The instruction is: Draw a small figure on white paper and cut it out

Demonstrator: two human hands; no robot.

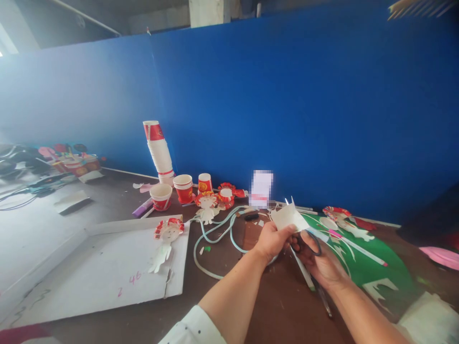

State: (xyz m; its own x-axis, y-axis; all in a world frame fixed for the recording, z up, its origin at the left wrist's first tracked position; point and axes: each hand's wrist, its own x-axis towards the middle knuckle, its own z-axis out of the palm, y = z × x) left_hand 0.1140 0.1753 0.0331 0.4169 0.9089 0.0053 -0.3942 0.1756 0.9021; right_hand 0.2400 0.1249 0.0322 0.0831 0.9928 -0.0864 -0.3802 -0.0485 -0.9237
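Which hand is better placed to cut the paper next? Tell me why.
Right, most likely: the right hand holds the scissors by their dark handle, while the left hand grips the white paper.

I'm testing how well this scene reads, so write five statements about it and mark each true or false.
1. The left hand holds a piece of paper. True.
2. The scissors lie on the tray. False: the right hand holds them.
3. A pen lies across the green sheet. True.
4. The tall cup stack stands on the green sheet. False: it stands on the table, close to the blue wall.
5. The tray is black. False: it is white, with marks drawn on it.
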